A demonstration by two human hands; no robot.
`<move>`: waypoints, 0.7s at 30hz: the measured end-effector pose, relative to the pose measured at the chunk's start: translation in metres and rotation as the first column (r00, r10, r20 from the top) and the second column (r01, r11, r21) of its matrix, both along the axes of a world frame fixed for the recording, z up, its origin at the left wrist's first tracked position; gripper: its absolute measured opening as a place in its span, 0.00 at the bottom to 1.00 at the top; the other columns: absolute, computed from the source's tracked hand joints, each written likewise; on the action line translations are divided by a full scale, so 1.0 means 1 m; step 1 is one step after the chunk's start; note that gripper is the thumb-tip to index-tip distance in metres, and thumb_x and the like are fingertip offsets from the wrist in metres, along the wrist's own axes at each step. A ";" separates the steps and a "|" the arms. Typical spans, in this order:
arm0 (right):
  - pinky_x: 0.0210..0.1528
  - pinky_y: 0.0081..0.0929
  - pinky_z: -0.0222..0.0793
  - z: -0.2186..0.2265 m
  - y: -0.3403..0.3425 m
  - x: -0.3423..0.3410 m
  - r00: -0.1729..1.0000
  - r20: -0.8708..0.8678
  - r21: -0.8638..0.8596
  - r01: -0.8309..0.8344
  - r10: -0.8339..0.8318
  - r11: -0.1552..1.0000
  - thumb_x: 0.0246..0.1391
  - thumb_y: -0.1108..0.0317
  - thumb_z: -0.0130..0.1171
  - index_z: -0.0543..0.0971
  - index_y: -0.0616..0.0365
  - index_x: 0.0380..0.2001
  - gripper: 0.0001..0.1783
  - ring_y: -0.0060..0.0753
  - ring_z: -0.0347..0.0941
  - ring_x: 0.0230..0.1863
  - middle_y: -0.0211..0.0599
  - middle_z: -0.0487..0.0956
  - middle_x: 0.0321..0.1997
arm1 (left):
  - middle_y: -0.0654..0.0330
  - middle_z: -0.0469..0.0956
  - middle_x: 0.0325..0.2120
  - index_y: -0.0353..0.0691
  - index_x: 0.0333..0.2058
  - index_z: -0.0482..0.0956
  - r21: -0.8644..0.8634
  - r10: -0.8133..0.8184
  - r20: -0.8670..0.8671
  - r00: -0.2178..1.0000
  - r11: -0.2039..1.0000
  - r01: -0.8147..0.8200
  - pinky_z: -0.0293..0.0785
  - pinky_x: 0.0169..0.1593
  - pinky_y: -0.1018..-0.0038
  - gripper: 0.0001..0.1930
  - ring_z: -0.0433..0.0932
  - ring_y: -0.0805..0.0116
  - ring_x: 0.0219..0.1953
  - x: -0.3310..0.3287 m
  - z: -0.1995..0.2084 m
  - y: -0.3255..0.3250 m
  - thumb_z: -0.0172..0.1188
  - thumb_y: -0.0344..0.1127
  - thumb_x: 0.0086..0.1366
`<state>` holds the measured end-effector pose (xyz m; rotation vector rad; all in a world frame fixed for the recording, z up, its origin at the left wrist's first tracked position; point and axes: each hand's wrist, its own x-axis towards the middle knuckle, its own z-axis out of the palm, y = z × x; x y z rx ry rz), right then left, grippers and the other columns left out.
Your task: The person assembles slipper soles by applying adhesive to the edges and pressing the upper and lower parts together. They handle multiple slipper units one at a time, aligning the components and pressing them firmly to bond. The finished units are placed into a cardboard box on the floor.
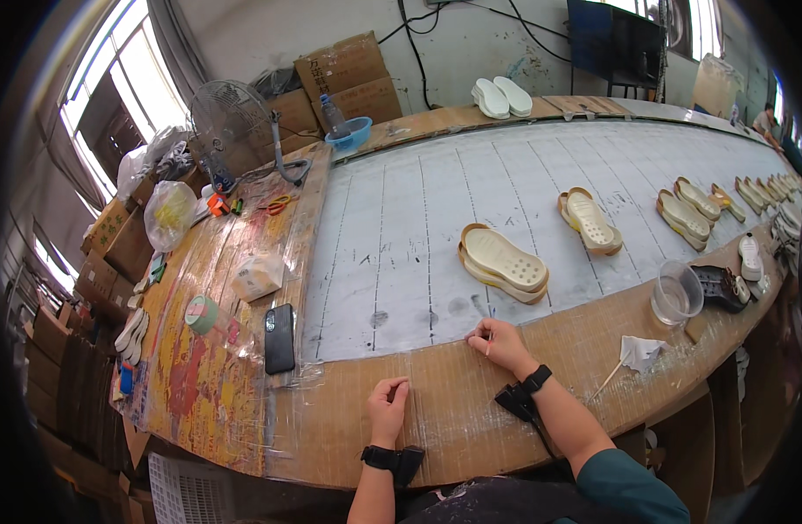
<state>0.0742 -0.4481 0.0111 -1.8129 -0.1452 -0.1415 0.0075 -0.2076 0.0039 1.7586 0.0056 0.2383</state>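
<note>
My right hand (501, 346) rests at the near edge of a white lined belt (401, 218), its fingers pinched together. A thin bit of red shows at the fingers; what they hold is too small to make out. To its left and nearer, my left hand (387, 412) lies over the cardboard-covered edge (453, 393), fingers curled, with nothing seen in them. Just beyond my right hand sits a cream shoe sole (504, 260) with a tan rim and small holes, apart from both hands. Farther right on the belt is another such sole (591, 220).
More soles (683, 217) line the belt rightward. A clear plastic cup (677, 293), a dark shoe (718, 288) and a white cloth with a stick (641, 354) lie at right. Leftward are a phone (280, 339), a lidded cup (204, 316) and a fan (235, 122). Someone (765, 122) stands far right.
</note>
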 end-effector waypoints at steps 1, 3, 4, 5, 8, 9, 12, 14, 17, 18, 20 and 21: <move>0.24 0.19 0.63 0.006 0.000 -0.002 1.000 -0.014 -0.026 0.003 -0.003 1.000 0.40 0.68 0.60 0.72 0.62 0.20 0.09 0.19 0.66 0.20 0.32 0.74 0.18 | 0.64 0.73 0.25 0.33 0.30 0.76 -0.001 0.000 0.005 1.000 1.000 0.000 0.66 0.33 0.83 0.06 0.69 0.79 0.28 0.000 0.000 0.000 0.55 0.29 0.56; 0.24 0.19 0.63 0.006 0.000 -0.002 1.000 -0.004 -0.028 0.007 -0.007 1.000 0.40 0.68 0.60 0.72 0.62 0.21 0.09 0.19 0.66 0.20 0.32 0.74 0.18 | 0.65 0.73 0.25 0.33 0.30 0.76 0.004 0.003 0.005 1.000 1.000 -0.003 0.66 0.33 0.83 0.06 0.69 0.79 0.28 -0.001 0.002 -0.001 0.55 0.29 0.56; 0.24 0.19 0.63 0.007 -0.001 -0.003 1.000 0.000 -0.029 0.010 -0.010 1.000 0.40 0.67 0.60 0.72 0.61 0.21 0.09 0.19 0.66 0.20 0.32 0.74 0.18 | 0.65 0.73 0.25 0.33 0.30 0.76 0.006 0.004 0.005 1.000 1.000 -0.004 0.65 0.33 0.83 0.06 0.69 0.79 0.28 -0.002 0.002 -0.002 0.55 0.29 0.57; 0.24 0.19 0.64 0.006 -0.001 -0.003 1.000 0.013 -0.037 0.012 -0.011 0.999 0.40 0.67 0.60 0.72 0.61 0.21 0.10 0.20 0.66 0.20 0.32 0.74 0.18 | 0.66 0.73 0.25 0.34 0.31 0.76 0.013 -0.002 0.012 1.000 1.000 0.002 0.65 0.33 0.84 0.06 0.69 0.80 0.28 -0.002 0.002 -0.003 0.55 0.29 0.57; 0.25 0.20 0.64 0.003 -0.005 -0.002 0.999 0.037 -0.047 0.014 -0.013 0.999 0.40 0.67 0.60 0.72 0.61 0.21 0.10 0.21 0.66 0.20 0.32 0.74 0.19 | 0.68 0.74 0.25 0.34 0.32 0.76 0.030 -0.016 0.023 1.000 0.999 0.016 0.65 0.33 0.85 0.06 0.69 0.82 0.28 -0.001 -0.001 -0.003 0.54 0.30 0.58; 0.25 0.20 0.64 0.003 -0.006 -0.002 0.999 0.034 -0.047 0.010 -0.008 0.999 0.40 0.67 0.61 0.72 0.61 0.21 0.10 0.21 0.66 0.20 0.32 0.74 0.19 | 0.67 0.74 0.25 0.34 0.32 0.76 0.029 -0.014 0.018 1.000 0.999 0.014 0.65 0.33 0.85 0.06 0.69 0.82 0.28 -0.001 0.000 -0.004 0.54 0.30 0.58; 0.27 0.18 0.64 0.003 -0.008 -0.002 1.000 0.008 -0.041 -0.008 0.008 0.999 0.41 0.67 0.61 0.72 0.61 0.22 0.10 0.19 0.66 0.23 0.29 0.73 0.20 | 0.67 0.74 0.25 0.34 0.32 0.76 0.026 -0.009 0.019 1.000 1.000 0.009 0.65 0.33 0.85 0.06 0.69 0.82 0.28 -0.003 0.003 -0.008 0.54 0.29 0.58; 0.28 0.17 0.64 0.001 -0.010 -0.001 1.000 -0.005 -0.041 -0.014 0.014 0.999 0.42 0.67 0.62 0.72 0.61 0.22 0.10 0.17 0.66 0.24 0.28 0.73 0.20 | 0.67 0.74 0.25 0.34 0.32 0.76 0.010 -0.009 0.007 1.000 1.000 0.009 0.65 0.33 0.85 0.06 0.69 0.81 0.28 -0.003 0.006 -0.011 0.54 0.29 0.58; 0.28 0.18 0.65 -0.001 -0.013 -0.001 1.000 -0.013 -0.042 -0.018 0.017 0.999 0.42 0.68 0.62 0.72 0.61 0.22 0.10 0.17 0.66 0.24 0.29 0.74 0.21 | 0.66 0.73 0.25 0.33 0.31 0.76 -0.018 -0.009 -0.015 1.000 1.000 0.009 0.65 0.32 0.84 0.06 0.69 0.80 0.27 -0.004 0.009 -0.015 0.55 0.29 0.57; 0.28 0.18 0.65 0.001 -0.013 -0.002 1.000 -0.019 -0.038 -0.021 0.021 0.999 0.42 0.68 0.62 0.72 0.61 0.23 0.10 0.17 0.67 0.24 0.29 0.74 0.21 | 0.66 0.73 0.25 0.33 0.31 0.76 -0.018 -0.009 -0.009 1.000 1.000 0.009 0.65 0.32 0.84 0.06 0.69 0.80 0.27 -0.004 0.010 -0.015 0.55 0.29 0.57; 0.28 0.17 0.65 0.003 -0.014 -0.002 0.999 -0.030 -0.037 -0.028 0.027 0.999 0.42 0.68 0.62 0.72 0.61 0.23 0.10 0.17 0.67 0.24 0.29 0.74 0.21 | 0.66 0.73 0.25 0.33 0.31 0.76 -0.014 -0.011 -0.003 1.000 1.000 0.011 0.65 0.32 0.84 0.06 0.69 0.80 0.27 -0.005 0.010 -0.016 0.55 0.29 0.57; 0.28 0.17 0.65 0.004 -0.015 -0.003 0.999 -0.035 -0.038 -0.032 0.030 0.999 0.42 0.68 0.62 0.72 0.61 0.23 0.10 0.17 0.68 0.24 0.30 0.75 0.22 | 0.66 0.73 0.25 0.33 0.31 0.76 -0.010 -0.011 0.000 1.000 1.000 0.011 0.65 0.32 0.84 0.06 0.69 0.80 0.27 -0.005 0.009 -0.016 0.55 0.29 0.57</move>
